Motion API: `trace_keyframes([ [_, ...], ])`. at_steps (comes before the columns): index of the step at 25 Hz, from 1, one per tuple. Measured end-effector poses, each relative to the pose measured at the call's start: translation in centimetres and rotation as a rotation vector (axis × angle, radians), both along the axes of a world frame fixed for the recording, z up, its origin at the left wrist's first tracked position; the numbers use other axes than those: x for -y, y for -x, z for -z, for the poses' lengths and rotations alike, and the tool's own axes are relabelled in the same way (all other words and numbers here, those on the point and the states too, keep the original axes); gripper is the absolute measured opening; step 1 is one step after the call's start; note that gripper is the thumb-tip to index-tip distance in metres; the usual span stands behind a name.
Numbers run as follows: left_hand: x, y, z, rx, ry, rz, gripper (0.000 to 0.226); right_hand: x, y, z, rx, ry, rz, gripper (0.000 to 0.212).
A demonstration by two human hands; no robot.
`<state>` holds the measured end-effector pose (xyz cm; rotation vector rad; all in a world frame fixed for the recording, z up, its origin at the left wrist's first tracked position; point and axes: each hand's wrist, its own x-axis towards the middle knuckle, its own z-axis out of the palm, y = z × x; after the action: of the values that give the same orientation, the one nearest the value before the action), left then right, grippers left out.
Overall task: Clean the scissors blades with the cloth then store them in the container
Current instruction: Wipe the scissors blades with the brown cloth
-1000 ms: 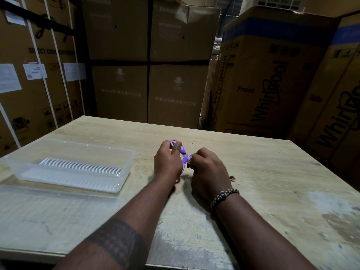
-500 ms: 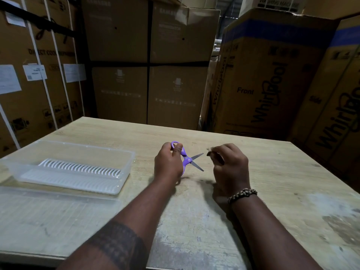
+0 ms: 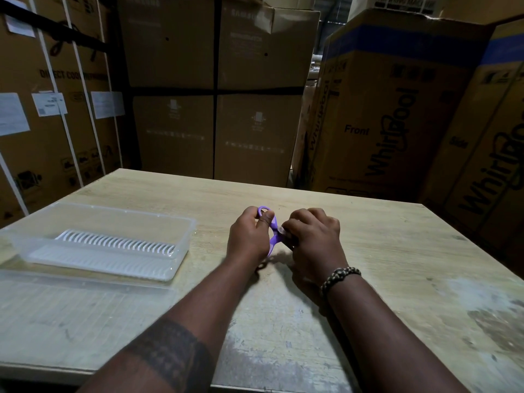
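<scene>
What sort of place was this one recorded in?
Probably a warehouse or appliance stockroom: tall Whirlpool cartons stand at the back right, strapped cartons with paper labels line the left, and the work is done on a worn wooden table.

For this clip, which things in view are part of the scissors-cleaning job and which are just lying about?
Job: scissors, held by left hand; cloth, mostly hidden in right hand; clear container, open.
Lying about: flat clear lid in front of the container; cardboard boxes behind the table.
</scene>
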<state>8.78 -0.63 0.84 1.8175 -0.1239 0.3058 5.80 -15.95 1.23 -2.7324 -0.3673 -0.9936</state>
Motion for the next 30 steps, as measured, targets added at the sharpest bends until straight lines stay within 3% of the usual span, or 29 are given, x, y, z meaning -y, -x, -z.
trace_keyframes([
  [7,-0.1,-0.1,0.3,-0.003,0.005,-0.005,0.033,-0.1,0.0,-0.4,-0.108,0.054,0.154,0.016],
  [13,-0.3,0.2,-0.3,-0.034,0.172,0.026,0.031,3.3,0.4,-1.0,-0.159,-0.131,0.384,0.027],
  [15,-0.2,0.4,-0.4,-0.021,0.124,0.037,0.032,3.1,0.6,-1.1,-0.023,-0.239,0.306,0.029],
  [17,-0.1,0.2,-0.1,-0.006,0.068,0.035,0.033,1.6,0.8,-1.2,0.078,-0.209,0.137,0.018],
  [20,-0.1,-0.2,0.2,-0.004,-0.010,-0.004,0.031,-0.6,0.4,-0.6,-0.020,-0.022,-0.019,0.010],
  [25,0.0,-0.1,0.2,-0.010,-0.004,-0.006,0.032,0.1,0.0,-0.2,-0.161,0.060,0.046,0.014],
  [30,0.1,0.0,0.2,-0.010,-0.036,0.009,0.035,1.2,0.5,-0.7,-0.166,0.028,0.197,0.016],
])
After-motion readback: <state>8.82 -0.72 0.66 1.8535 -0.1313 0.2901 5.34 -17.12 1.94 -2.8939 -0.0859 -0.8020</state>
